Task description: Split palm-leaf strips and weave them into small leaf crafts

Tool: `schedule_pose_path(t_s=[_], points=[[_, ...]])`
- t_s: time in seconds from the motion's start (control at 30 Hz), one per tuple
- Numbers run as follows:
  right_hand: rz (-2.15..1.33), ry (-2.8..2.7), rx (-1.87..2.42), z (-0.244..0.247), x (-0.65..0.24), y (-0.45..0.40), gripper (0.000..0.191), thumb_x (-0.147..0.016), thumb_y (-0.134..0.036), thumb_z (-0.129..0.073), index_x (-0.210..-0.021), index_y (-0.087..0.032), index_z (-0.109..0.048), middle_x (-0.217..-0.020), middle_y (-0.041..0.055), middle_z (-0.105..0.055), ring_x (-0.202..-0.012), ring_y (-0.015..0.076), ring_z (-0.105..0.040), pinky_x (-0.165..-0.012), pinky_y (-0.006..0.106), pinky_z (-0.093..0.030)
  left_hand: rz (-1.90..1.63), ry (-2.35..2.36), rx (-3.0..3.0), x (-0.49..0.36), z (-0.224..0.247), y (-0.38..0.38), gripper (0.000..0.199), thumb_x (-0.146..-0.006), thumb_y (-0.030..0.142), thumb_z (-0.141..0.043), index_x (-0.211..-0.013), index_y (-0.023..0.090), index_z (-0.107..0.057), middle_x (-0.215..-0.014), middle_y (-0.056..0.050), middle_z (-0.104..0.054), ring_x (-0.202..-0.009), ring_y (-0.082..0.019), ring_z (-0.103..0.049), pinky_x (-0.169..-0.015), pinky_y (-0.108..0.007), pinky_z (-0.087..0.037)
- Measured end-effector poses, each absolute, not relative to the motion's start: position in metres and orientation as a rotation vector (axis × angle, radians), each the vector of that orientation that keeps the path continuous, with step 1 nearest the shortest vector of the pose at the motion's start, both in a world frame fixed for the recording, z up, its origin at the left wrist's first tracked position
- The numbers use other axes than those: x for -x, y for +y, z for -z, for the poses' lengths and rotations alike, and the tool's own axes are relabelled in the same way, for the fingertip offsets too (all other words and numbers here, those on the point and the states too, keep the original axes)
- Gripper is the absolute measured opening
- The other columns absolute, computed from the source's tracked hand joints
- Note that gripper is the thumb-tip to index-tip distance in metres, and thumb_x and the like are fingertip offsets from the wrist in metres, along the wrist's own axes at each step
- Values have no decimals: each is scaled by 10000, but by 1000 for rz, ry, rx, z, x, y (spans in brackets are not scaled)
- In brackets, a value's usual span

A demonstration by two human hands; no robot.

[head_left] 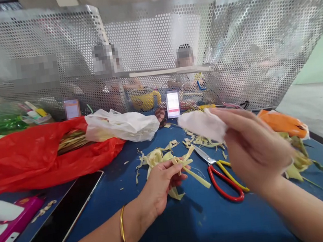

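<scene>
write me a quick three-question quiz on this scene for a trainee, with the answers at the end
1. Multiple choice: what does the right hand hold?
A) soft white tissue-like sheet
B) orange plastic packet
C) red plastic bag

2. True or false: the flat rectangular dark-screened phone lies to the left of the metal scissors with red and yellow handles.

3. Short answer: which hand pinches the thin pale-yellow strips?

Key: 1. A; 2. True; 3. The left hand.
</scene>
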State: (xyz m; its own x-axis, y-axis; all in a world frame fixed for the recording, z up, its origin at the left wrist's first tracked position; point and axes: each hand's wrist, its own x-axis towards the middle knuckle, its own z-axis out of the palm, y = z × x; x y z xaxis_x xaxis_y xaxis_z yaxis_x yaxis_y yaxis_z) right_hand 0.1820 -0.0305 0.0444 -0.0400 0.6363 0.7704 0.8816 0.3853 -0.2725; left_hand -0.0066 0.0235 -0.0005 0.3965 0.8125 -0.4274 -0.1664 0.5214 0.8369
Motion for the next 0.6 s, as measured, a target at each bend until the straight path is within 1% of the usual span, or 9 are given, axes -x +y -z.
schedule_pose_path(t_s=[0.07,0.13,0.23,0.3,0.37,0.43,0.47,0.53,0.6], points=[[462,-1753,1330,-56,-180,1,440,-933,-94,-363,-1308,-249,-535,-1279,95,-591,-1179,244,-567,-995,410,-469,-727,980,-796,7,-3,24,205,-747,228,-708,-933,144,-729,-874,-79,-736,-592,-81,-618,-532,-162,-436],[490,-1832,1391,-46,-184,28,504,-893,-45,-330,-1340,-201,-503,-1293,123,-582,-1184,233,-566,-967,379,-488,-734,979,-792,7,-5,24,204,-744,236,-712,-922,138,-730,-846,-80,-732,-581,-80,-615,-525,-162,-432],[389,-2060,1519,-18,-194,54,612,-830,3,-339,-1422,-147,-385,-1401,171,-477,-1275,260,-484,-966,420,-486,-755,957,-790,7,-7,24,197,-726,260,-733,-867,123,-730,-814,-79,-724,-583,-80,-611,-533,-166,-431],[426,-2115,1528,-11,-199,56,598,-824,-3,-370,-1408,-128,-395,-1406,200,-452,-1295,287,-448,-981,467,-459,-781,945,-777,8,-7,26,204,-710,270,-747,-847,121,-727,-799,-73,-718,-582,-79,-608,-533,-168,-426],[502,-2138,1417,-17,-201,49,454,-860,-53,-419,-1296,-139,-512,-1291,184,-545,-1203,284,-515,-951,455,-463,-816,940,-757,10,-8,29,206,-693,275,-761,-824,120,-722,-758,-58,-705,-582,-82,-609,-533,-171,-423],[553,-2212,1206,-29,-198,37,257,-897,-126,-481,-1120,-156,-607,-1085,133,-642,-1013,245,-599,-858,389,-486,-857,933,-726,11,-10,33,198,-675,272,-773,-788,121,-713,-712,-41,-686,-581,-87,-611,-539,-178,-426],[568,-2269,1094,-35,-195,31,194,-906,-151,-505,-1063,-154,-619,-999,114,-660,-924,226,-613,-806,360,-486,-876,929,-707,12,-10,35,191,-667,267,-777,-769,122,-707,-695,-35,-679,-580,-89,-611,-543,-181,-428],[584,-2406,907,-42,-185,20,161,-920,-159,-509,-1040,-140,-615,-907,95,-671,-812,200,-608,-743,333,-473,-905,921,-673,13,-12,38,180,-655,255,-778,-754,128,-699,-690,-28,-678,-575,-91,-611,-548,-186,-425],[597,-2527,769,-43,-173,14,173,-938,-141,-474,-1033,-137,-618,-865,83,-675,-753,183,-596,-717,322,-465,-916,913,-664,14,-12,41,181,-649,251,-775,-765,133,-701,-713,-30,-690,-572,-85,-608,-544,-184,-408]])
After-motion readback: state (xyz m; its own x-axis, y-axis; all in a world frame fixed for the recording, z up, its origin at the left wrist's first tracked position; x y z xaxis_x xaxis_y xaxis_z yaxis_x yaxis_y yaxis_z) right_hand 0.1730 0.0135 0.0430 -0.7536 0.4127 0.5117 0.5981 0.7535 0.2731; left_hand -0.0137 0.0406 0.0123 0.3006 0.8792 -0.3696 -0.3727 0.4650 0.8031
